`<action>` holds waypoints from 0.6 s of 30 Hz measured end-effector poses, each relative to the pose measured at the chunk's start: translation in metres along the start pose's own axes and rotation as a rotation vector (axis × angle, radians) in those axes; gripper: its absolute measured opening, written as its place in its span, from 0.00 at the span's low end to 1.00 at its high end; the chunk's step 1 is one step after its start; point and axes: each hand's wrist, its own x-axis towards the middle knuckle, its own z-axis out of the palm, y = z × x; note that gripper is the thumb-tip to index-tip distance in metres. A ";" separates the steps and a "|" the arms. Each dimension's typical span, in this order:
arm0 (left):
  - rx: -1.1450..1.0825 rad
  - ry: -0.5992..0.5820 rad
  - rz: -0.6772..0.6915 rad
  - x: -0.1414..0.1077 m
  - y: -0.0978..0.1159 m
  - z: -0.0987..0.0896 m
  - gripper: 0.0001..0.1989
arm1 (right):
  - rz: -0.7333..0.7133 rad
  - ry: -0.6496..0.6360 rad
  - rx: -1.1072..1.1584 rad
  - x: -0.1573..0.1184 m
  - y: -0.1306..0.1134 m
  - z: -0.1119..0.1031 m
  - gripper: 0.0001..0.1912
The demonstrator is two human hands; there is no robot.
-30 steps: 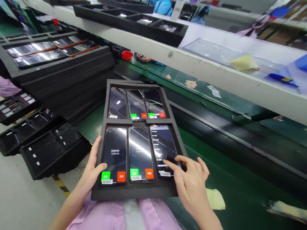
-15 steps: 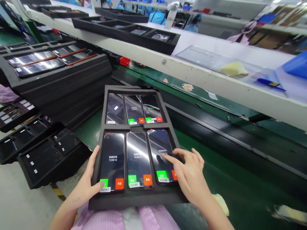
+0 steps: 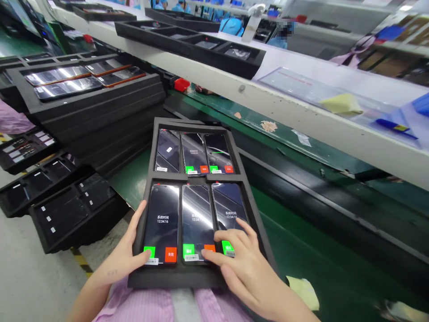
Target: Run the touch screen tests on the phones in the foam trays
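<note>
A black foam tray rests in front of my lap and holds several phones in two rows. My left hand grips its left side, thumb lying over the green button of the front-left phone. Over the front row is my right hand, fingers apart and holding nothing. Its index fingertip is at the lower part of the front-middle phone, beside the red button. The front-right phone is partly covered by that hand. Front-row screens show a time and coloured buttons.
On the left rises a stack of black foam trays with phones on top. Lower trays stand near the floor. A white bench edge crosses behind, bearing a long black tray. A yellow cloth lies at the lower right.
My right hand has moved left and down from the front-right phone to the bottom of the front-middle phone. My left hand keeps its hold. The view has shifted slightly.
</note>
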 end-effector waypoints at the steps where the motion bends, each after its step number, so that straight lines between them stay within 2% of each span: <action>1: -0.009 0.003 -0.003 0.000 0.001 0.000 0.46 | 0.003 -0.014 0.002 0.001 -0.003 0.003 0.17; 4: -0.014 -0.002 -0.024 0.000 0.005 0.002 0.46 | 0.016 -0.050 -0.020 0.007 -0.012 0.015 0.16; 7: -0.003 0.030 -0.018 -0.002 0.007 0.005 0.44 | 0.040 0.001 -0.054 0.009 -0.015 0.021 0.16; 10: -0.009 0.084 -0.014 -0.002 0.005 0.009 0.40 | 0.086 0.181 -0.053 0.000 -0.011 0.021 0.17; 13: -0.013 0.119 -0.001 0.001 0.000 0.010 0.37 | 0.213 0.361 -0.039 -0.017 -0.004 0.019 0.16; 15: -0.036 0.182 0.032 0.005 0.000 0.009 0.35 | 0.268 0.354 -0.031 -0.027 0.000 0.017 0.16; 18: 0.096 0.304 0.168 0.017 0.013 0.007 0.29 | 0.211 0.263 -0.081 -0.037 0.009 0.013 0.15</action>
